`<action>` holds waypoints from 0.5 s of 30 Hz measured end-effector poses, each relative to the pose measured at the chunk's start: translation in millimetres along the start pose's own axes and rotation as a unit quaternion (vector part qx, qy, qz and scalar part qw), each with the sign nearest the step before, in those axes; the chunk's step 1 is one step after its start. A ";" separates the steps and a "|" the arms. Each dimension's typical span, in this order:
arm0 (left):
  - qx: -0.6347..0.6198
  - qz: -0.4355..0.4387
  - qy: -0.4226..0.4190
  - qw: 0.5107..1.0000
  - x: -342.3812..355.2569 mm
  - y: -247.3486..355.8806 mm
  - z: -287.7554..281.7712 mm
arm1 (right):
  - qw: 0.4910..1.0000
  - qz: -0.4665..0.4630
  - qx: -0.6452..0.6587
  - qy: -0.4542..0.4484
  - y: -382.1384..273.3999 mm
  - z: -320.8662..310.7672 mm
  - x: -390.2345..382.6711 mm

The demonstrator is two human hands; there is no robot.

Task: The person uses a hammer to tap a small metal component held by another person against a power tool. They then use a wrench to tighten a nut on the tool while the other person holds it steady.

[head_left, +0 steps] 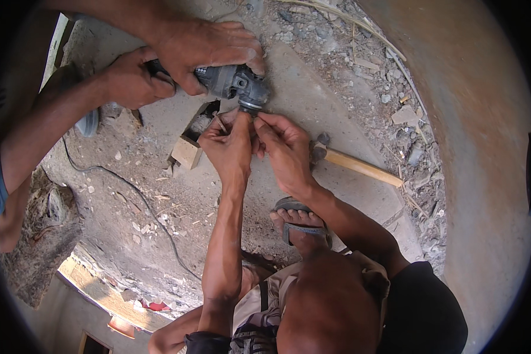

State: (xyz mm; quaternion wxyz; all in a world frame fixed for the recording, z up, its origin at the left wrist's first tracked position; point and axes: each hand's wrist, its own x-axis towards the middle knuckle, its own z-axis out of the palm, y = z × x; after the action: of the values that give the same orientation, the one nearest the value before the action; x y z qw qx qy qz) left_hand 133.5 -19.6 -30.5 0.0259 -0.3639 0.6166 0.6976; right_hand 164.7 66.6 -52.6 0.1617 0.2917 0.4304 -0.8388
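Observation:
An angle grinder [221, 81] lies on its side, its round spindle end [251, 105] facing me. A co-worker's two hands [209, 50] grip its body and rear handle. Right below the spindle my left hand [233, 144] is closed, with a thin nail-like metal piece [219, 123] sticking out between its fingers. Its forefinger side reaches up against the spindle end. Beside it my right hand [286, 150] has thumb and fingers pinched together at the spindle; what they grip is hidden. Just right of that hand lies a hammer [363, 168] with a wooden handle and dark head.
A small wooden block [187, 152] sits by a dark gap in the concrete slab [336, 127]. A black cord [130, 183] curves across the dusty ground. Rubble [416, 135] lines a curved wall [478, 153] at right. My sandalled foot [304, 223] stands below my hands.

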 end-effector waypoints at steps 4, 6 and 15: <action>-0.026 -0.038 0.020 0.999 16.6 -15.9 -16.0 | 1.000 0.003 0.003 -0.004 -4.4 1.5 -0.6; -0.036 -0.060 0.020 0.997 22.0 -23.2 -23.2 | 1.000 0.006 0.002 -0.011 -6.2 1.2 -0.4; -0.073 -0.104 -0.021 0.992 14.5 -12.9 -17.7 | 1.000 0.004 -0.011 -0.025 -6.5 -2.7 2.8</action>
State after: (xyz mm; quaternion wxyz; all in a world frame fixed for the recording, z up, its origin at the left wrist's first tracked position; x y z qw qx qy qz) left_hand 137.6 -38.1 -48.8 0.0848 -0.4126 0.5222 0.7415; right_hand 160.1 72.5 -51.5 0.1793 0.2705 0.4340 -0.8404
